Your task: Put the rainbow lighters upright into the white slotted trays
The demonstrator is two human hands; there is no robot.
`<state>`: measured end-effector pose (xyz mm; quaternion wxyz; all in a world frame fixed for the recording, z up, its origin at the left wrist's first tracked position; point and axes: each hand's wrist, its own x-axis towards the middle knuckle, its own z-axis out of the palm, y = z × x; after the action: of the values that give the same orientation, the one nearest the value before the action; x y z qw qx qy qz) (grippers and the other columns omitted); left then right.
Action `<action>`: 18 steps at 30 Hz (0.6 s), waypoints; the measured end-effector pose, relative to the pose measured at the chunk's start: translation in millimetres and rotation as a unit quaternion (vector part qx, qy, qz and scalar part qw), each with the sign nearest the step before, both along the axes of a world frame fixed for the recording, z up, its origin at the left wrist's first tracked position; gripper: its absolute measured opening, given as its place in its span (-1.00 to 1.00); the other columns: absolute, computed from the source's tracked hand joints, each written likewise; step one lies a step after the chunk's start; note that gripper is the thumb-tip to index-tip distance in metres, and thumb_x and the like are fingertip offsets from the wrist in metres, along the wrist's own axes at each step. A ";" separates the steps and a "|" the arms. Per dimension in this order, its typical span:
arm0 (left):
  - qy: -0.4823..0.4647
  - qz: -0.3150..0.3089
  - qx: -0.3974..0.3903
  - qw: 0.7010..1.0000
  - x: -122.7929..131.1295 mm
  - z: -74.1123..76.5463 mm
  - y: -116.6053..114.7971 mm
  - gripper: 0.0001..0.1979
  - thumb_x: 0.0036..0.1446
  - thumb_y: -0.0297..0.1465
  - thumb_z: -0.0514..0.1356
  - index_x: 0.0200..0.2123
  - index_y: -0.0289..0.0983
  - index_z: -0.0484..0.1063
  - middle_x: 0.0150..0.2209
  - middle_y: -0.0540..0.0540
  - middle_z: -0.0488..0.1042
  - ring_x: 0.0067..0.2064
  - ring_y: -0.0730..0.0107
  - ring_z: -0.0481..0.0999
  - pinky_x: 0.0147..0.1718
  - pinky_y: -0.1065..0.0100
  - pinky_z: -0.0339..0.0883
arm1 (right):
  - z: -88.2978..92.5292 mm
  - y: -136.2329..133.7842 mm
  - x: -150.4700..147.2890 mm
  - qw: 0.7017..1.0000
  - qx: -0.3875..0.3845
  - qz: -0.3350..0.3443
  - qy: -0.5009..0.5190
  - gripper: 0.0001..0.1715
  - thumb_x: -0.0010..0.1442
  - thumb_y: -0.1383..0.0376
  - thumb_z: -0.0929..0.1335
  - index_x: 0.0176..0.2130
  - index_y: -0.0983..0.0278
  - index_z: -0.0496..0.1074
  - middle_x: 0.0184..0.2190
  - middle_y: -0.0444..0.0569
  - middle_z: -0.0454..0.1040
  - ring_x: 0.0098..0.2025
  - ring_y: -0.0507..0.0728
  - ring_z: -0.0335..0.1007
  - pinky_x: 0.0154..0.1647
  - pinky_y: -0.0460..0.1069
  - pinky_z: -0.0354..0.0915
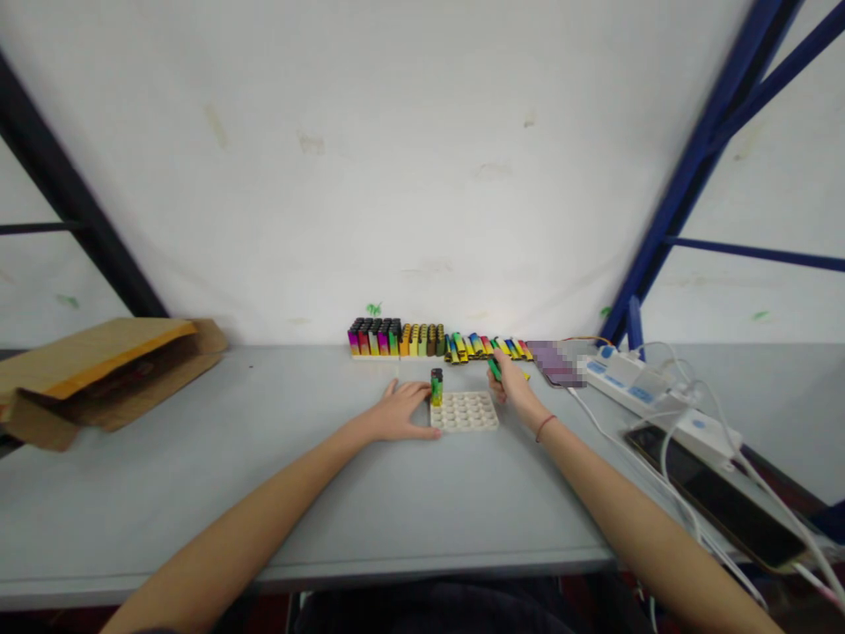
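Observation:
A white tray (470, 414) with rows of round holes lies on the grey table (317, 493). One multicoloured lighter (437, 387) stands upright in its near-left corner hole. My left hand (401, 412) rests flat on the table against the tray's left edge, fingers stretched out. My right hand (513, 386) is closed on a green lighter (495, 369) just right of the tray's far corner. Behind, a full tray of upright lighters (394, 338) stands by the wall, with a pile of loose lighters (487, 346) beside it.
An open cardboard box (99, 374) lies on its side at the left. At the right are a white power strip (650, 392) with cables, a phone (716, 497) lying flat, and a blue shelf post (687, 189). A white wall is close behind.

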<state>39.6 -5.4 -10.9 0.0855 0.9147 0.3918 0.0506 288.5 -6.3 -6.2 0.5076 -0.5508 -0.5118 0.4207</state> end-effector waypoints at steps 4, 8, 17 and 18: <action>0.000 -0.002 -0.001 1.000 -0.2 0.4 -0.1 -0.20 0.04 0.12 0.14 0.19 -0.28 0.14 0.24 -0.33 0.17 0.27 -0.03 0.12 0.23 -0.20 -0.30 | 1.3 -2.6 -4.4 0.990 -0.043 -0.033 0.131 -0.46 0.18 -0.08 0.09 -0.64 0.18 0.00 -0.78 -0.29 -0.13 -0.75 -0.06 -0.30 -0.75 -0.12 -0.26; 0.001 -0.003 0.001 1.000 0.2 0.1 0.2 -0.19 0.03 0.12 0.14 0.20 -0.28 0.13 0.25 -0.32 0.16 0.27 -0.05 0.11 0.23 -0.20 -0.29 | 5.2 -5.6 -5.5 0.982 -0.053 -0.048 0.177 -0.44 0.19 -0.06 0.06 -0.67 0.17 -0.04 -0.81 -0.30 -0.17 -0.76 -0.07 -0.35 -0.77 -0.13 -0.30; 0.003 -0.002 -0.001 1.000 0.2 0.7 -0.2 -0.19 0.04 0.12 0.14 0.20 -0.27 0.13 0.25 -0.32 0.16 0.27 -0.07 0.11 0.24 -0.18 -0.30 | -3.2 -4.5 -9.7 0.987 -0.010 -0.075 0.144 -0.44 0.16 -0.07 0.13 -0.69 0.19 0.05 -0.82 -0.27 -0.07 -0.79 -0.07 -0.23 -0.79 -0.14 -0.23; 0.003 -0.002 -0.001 1.000 0.1 0.7 -0.2 -0.19 0.04 0.12 0.14 0.20 -0.27 0.13 0.25 -0.32 0.16 0.27 -0.06 0.11 0.24 -0.18 -0.30 | -3.1 -4.9 -10.1 0.987 -0.013 -0.068 0.148 -0.43 0.17 -0.06 0.12 -0.70 0.19 0.04 -0.83 -0.28 -0.09 -0.79 -0.07 -0.25 -0.79 -0.14 -0.25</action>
<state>39.7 -5.6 -10.2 0.0852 0.9157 0.3899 0.0471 278.4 -11.2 -9.3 0.5983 -0.5220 -0.3870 0.4688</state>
